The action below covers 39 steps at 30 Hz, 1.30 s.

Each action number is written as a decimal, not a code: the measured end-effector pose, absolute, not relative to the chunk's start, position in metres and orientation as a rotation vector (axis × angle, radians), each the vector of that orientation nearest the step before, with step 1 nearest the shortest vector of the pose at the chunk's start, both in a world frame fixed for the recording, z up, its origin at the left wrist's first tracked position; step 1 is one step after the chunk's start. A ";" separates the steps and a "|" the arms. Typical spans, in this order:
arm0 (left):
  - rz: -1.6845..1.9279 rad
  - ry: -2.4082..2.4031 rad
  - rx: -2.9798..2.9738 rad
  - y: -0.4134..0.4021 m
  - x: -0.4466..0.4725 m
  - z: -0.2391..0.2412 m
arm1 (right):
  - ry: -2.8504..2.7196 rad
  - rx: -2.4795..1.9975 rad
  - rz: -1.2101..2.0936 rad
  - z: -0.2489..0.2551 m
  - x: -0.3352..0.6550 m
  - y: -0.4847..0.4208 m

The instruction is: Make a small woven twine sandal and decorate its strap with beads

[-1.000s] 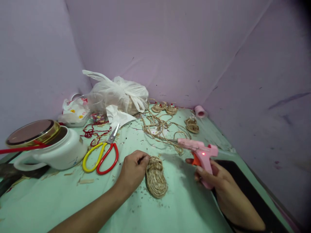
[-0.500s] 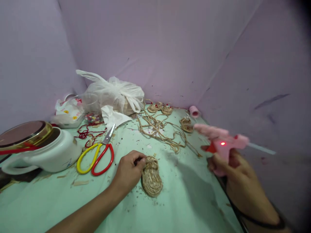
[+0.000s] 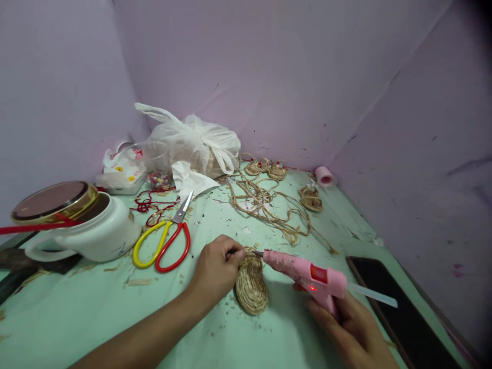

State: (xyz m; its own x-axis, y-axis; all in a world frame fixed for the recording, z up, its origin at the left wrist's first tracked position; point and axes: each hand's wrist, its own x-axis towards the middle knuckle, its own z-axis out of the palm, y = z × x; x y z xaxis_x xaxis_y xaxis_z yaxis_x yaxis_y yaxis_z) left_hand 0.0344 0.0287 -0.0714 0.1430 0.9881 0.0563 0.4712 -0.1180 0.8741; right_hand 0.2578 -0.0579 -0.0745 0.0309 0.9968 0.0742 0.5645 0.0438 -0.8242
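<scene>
A small slipper-shaped sole of coiled straw rope (image 3: pixel 251 287) lies on the green tabletop. My left hand (image 3: pixel 221 264) pinches its upper left edge between thumb and fingers. My right hand (image 3: pixel 348 328) is wrapped round the handle of a pink hot glue gun (image 3: pixel 303 271), whose red light glows. A clear glue stick (image 3: pixel 374 293) pokes out of the gun's back. The metal nozzle is at the top of the straw sole, near my left fingertips; whether it touches cannot be made out.
Scissors (image 3: pixel 172 238) with yellow and red handles lie left of my left hand. Beyond are a white cup (image 3: pixel 111 233), a plastic bag (image 3: pixel 196 143), tangled twine (image 3: pixel 265 207) and finished small straw slippers (image 3: pixel 310 198). A dark phone (image 3: pixel 403 312) lies at the right edge.
My right hand has brought the glue gun left and down to the top of the straw sole. My left hand keeps its pinch. The view has shifted slightly, uncovering the phone.
</scene>
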 end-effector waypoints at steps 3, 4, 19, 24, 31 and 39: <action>0.897 1.425 1.694 0.029 0.035 -0.071 | -1.592 -1.623 0.770 -0.079 0.260 -0.060; 0.896 1.426 1.695 0.029 0.035 -0.071 | -1.586 -1.628 0.772 -0.080 0.260 -0.061; 0.892 1.425 1.707 0.028 0.034 -0.070 | -1.620 -1.641 0.727 -0.087 0.261 -0.060; 0.898 1.422 1.709 0.028 0.034 -0.070 | -1.589 -1.630 0.722 -0.087 0.260 -0.059; 0.893 1.428 1.711 0.028 0.034 -0.072 | -1.604 -1.632 0.691 -0.083 0.257 -0.060; 0.892 1.426 1.701 0.028 0.035 -0.070 | -1.556 -1.585 0.685 -0.074 0.248 -0.056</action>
